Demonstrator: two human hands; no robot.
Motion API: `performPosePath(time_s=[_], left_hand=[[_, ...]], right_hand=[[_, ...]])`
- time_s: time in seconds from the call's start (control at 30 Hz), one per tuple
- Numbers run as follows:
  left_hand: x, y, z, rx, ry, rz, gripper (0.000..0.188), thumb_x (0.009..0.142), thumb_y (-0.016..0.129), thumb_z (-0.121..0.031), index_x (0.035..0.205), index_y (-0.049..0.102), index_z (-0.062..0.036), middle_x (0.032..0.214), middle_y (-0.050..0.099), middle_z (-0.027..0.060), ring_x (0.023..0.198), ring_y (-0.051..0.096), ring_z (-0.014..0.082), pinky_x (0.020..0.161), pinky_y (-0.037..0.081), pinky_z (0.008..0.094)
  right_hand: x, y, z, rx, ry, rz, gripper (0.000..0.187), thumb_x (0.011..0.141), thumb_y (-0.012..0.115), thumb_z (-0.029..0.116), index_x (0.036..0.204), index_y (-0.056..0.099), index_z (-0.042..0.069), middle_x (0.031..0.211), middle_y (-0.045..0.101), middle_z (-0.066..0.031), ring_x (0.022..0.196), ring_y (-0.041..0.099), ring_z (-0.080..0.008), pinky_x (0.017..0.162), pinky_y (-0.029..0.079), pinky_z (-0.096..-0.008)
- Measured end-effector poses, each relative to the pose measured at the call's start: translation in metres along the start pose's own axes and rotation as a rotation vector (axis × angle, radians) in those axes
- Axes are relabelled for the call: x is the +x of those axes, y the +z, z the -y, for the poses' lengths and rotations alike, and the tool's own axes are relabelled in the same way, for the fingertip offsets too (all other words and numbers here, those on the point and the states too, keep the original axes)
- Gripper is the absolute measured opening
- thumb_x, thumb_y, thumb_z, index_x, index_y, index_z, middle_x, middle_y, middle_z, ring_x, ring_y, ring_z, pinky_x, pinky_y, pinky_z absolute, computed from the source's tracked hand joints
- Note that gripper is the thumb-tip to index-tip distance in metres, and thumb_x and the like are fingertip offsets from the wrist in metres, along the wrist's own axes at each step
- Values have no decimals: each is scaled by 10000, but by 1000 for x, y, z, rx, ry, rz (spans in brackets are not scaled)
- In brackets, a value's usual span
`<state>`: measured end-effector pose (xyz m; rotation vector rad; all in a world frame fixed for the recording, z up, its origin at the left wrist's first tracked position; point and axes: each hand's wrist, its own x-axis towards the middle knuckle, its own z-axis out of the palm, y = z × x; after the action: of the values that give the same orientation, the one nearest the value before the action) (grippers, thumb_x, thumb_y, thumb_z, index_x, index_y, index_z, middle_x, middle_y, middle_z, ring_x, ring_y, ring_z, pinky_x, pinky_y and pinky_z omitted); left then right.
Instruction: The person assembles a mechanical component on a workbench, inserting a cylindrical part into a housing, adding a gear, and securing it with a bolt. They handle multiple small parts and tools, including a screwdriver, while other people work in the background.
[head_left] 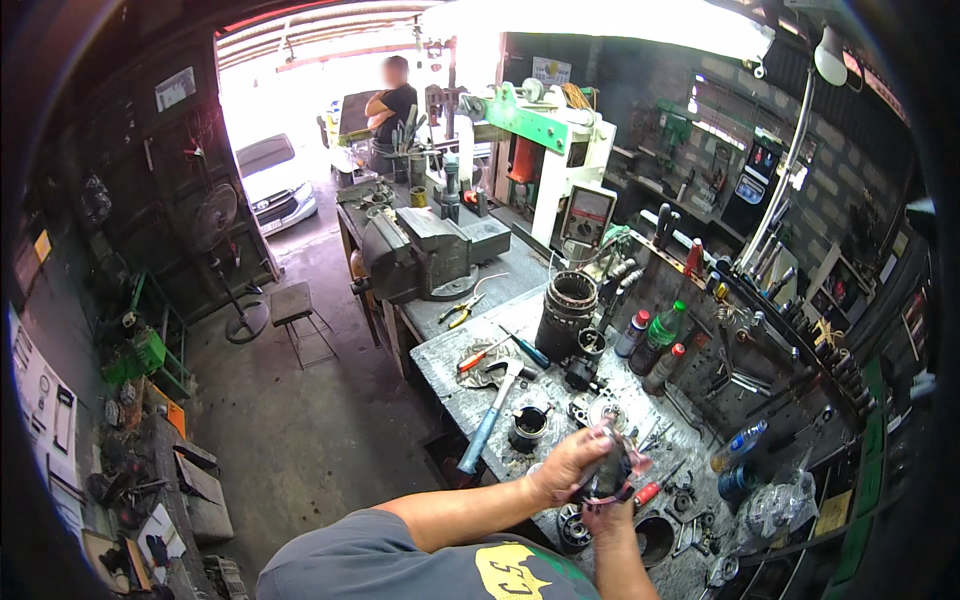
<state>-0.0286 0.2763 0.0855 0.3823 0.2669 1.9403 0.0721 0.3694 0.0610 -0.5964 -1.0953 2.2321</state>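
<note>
Left grip (568, 468) and right grip (609, 516) clasp 1 dark part (604, 480); likely partway: black cylinder (566, 318) and short ring (527, 430) stand unjoined on surface (436, 358).

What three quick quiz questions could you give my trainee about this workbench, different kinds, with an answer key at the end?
1. Multiple choice: what colour is the handle of the claw hammer?
A) red
B) blue
C) yellow

2. True or false: the yellow-handled pliers lie closer to the bench vise than to the green-capped bottle.

3. Short answer: which of the person's hands are on the dark part?

Key:
1. B, blue.
2. True; they lie just in front of the vise, while the bottle stands farther off to the right.
3. Both: the left hand and the right hand.
</note>
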Motion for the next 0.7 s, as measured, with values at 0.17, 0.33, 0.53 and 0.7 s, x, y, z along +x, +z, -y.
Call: performPosePath(time_s=[0.17, 0.33, 0.53, 0.7], left_hand=[[9, -18, 13, 1549, 595, 11, 383, 1085, 662, -382, 1182, 758, -24, 1287, 759, 127, 1367, 606, 382, 1160, 459, 508], [6, -33, -20, 2044, 492, -135, 602, 1083, 579, -641, 1455, 679, -179, 1587, 569, 196, 1531, 461, 400, 1224, 382, 575], [-12, -26, 26, 903, -105, -31, 938, 1072, 622, -652, 1724, 269, -77, 1654, 474, 115, 1504, 451, 237, 1232, 403, 416], [-8, -29, 39, 610, 156, -171, 602, 1146, 569, -522, 1545, 480, -81, 1441, 626, 90, 1340, 584, 195, 1170, 467, 364]], right_hand=[[-10, 0, -2, 291, -15, 164, 545, 1036, 668, 535, 1356, 638, 95, 1248, 743, -116, 1075, 728, -296, 898, 582, -505], [-26, -28, 42, 327, 266, 328, 624, 1014, 708, 557, 1437, 611, 108, 1247, 747, -137, 1017, 754, -344, 861, 607, -552], [9, -20, 33, -376, -239, 51, 542, 1142, 595, 507, 1150, 738, -16, 952, 779, -95, 843, 733, -176, 784, 585, -318], [7, -4, 38, -1037, -545, 121, 371, 1176, 576, 331, 1191, 713, -13, 1063, 784, -86, 932, 729, -178, 850, 573, -323]])
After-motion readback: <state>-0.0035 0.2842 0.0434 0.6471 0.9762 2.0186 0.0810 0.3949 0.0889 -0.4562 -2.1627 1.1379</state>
